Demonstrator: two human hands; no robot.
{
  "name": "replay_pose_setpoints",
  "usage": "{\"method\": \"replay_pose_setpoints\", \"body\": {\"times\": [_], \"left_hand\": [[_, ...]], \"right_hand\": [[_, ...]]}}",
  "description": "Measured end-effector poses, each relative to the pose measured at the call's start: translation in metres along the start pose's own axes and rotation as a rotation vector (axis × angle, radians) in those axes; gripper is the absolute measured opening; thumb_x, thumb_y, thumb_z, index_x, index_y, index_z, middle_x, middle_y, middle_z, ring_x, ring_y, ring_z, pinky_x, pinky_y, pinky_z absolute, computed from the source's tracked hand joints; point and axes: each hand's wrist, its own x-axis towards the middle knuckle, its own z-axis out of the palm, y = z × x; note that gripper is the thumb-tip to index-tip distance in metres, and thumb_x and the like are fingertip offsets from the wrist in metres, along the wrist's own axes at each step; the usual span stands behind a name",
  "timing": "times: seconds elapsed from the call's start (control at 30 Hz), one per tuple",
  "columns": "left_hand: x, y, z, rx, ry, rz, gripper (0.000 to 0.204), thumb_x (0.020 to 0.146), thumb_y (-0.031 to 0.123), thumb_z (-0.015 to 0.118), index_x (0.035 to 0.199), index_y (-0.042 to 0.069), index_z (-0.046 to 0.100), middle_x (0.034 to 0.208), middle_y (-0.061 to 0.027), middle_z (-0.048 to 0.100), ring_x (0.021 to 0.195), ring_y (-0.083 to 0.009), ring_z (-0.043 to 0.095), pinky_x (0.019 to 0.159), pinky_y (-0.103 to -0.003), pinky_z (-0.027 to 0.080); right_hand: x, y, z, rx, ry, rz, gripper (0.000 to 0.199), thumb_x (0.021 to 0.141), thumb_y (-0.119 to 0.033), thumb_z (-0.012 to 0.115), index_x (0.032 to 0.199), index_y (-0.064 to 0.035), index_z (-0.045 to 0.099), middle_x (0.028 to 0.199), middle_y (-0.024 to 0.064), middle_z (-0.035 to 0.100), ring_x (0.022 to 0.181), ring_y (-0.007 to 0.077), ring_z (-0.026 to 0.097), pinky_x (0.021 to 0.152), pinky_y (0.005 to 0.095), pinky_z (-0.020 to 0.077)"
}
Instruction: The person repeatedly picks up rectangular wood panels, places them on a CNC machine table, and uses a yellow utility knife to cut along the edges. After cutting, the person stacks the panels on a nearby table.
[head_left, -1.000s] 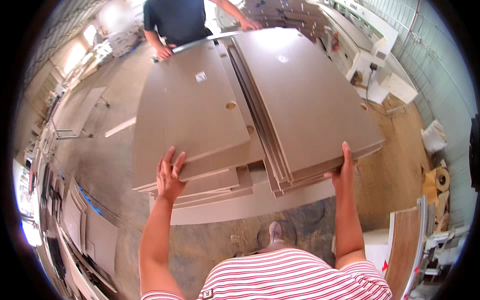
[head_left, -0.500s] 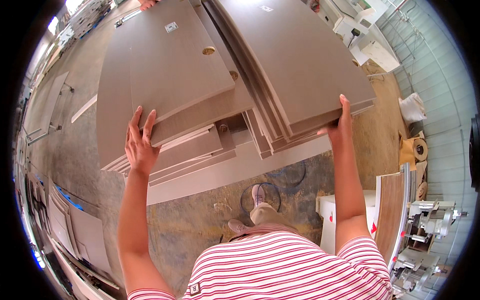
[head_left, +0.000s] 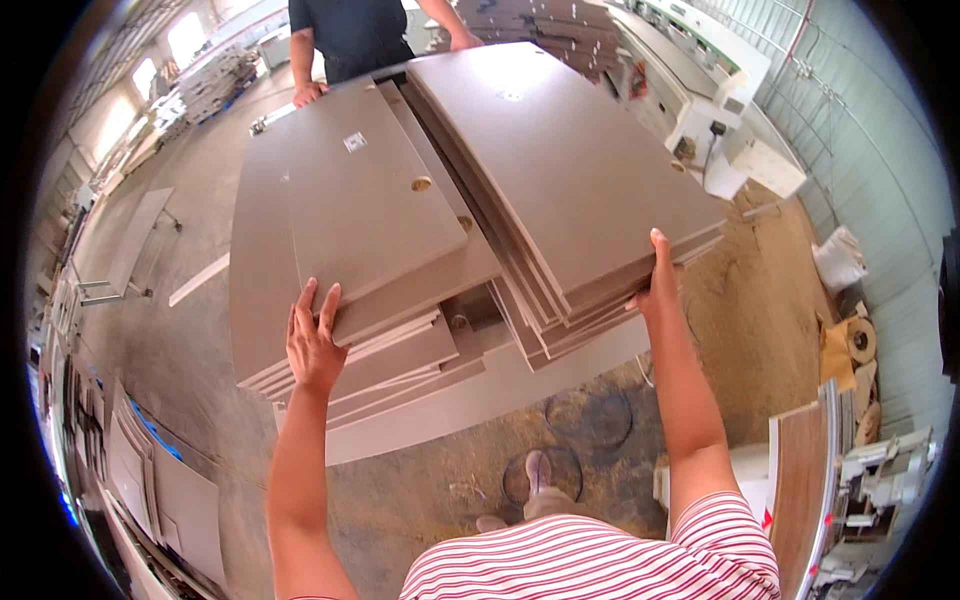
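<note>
Two stacks of flat grey-brown panels stand side by side before me. My left hand (head_left: pixel 316 340) rests on the near edge of the left panel stack (head_left: pixel 370 215), its fingers spread over the top and front edge. My right hand (head_left: pixel 660 280) is against the near right corner of the right panel stack (head_left: pixel 570 170). Its fingers are stretched upward along the side, with the thumb toward the front edge. Round holes and a small white label show on the left stack. Both stacks lie over a wider pale board (head_left: pixel 400 430).
A person in a dark top (head_left: pixel 350 40) stands at the far end, hands at the stacks. White machinery (head_left: pixel 735 90) is at the far right. More panels (head_left: pixel 180 490) lean at the left. A black hose (head_left: pixel 600 420) loops on the floor near my feet.
The stacks sit lower in view, and the far person has come into view. Both my hands keep their places on the panels.
</note>
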Motion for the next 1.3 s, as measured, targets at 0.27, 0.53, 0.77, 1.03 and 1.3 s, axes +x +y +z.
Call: {"method": "replay_pose_setpoints", "body": {"times": [0.27,0.53,0.77,1.03,1.3], "left_hand": [[0.061,-0.027,0.038,0.04,-0.001,-0.054,0.112,0.044,0.002,0.09,0.141,0.029,0.042,0.148,-0.0057,0.037,0.125,-0.0332,0.05,0.098,-0.042,0.051],[0.127,-0.087,0.115,0.168,-0.031,-0.195,0.111,0.051,0.003,0.089,0.144,0.034,0.037,0.143,-0.0025,0.04,0.121,-0.0306,0.053,0.093,-0.041,0.056],[0.226,-0.149,0.15,0.156,0.013,-0.218,0.104,0.059,0.007,0.086,0.143,0.039,0.035,0.144,0.0033,0.037,0.116,-0.0253,0.057,0.093,-0.04,0.055],[0.335,-0.242,0.211,0.151,-0.044,-0.253,0.107,0.058,0.002,0.085,0.145,0.039,0.035,0.146,0.0033,0.035,0.121,-0.0264,0.054,0.096,-0.04,0.054],[0.448,-0.361,0.277,0.245,-0.041,-0.227,0.106,0.056,0.012,0.089,0.145,0.037,0.038,0.147,0.0012,0.037,0.123,-0.023,0.051,0.102,-0.038,0.049]], "right_hand": [[0.101,0.006,0.075,0.134,0.013,0.023,0.102,0.072,-0.067,0.066,0.151,-0.0146,0.031,0.158,0.0113,0.022,0.141,0.0396,0.021,0.098,0.0744,0.0162],[0.191,-0.003,0.173,-0.001,-0.059,0.1,0.113,0.067,-0.066,0.07,0.156,-0.017,0.02,0.162,0.0091,0.013,0.145,0.043,0.013,0.098,0.0799,0.0091],[0.273,-0.022,0.299,-0.032,-0.088,0.064,0.109,0.066,-0.065,0.071,0.153,-0.0162,0.026,0.158,0.0113,0.02,0.14,0.0454,0.022,0.094,0.0814,0.0152],[0.385,-0.021,0.438,-0.148,-0.181,0.065,0.107,0.067,-0.073,0.064,0.152,-0.0189,0.027,0.156,0.0137,0.024,0.137,0.0479,0.028,0.091,0.0786,0.026],[0.523,-0.006,0.566,-0.352,-0.331,-0.359,0.114,0.065,-0.077,0.063,0.154,-0.0201,0.021,0.16,0.0136,0.014,0.141,0.0473,0.021,0.092,0.0777,0.0288]]}}
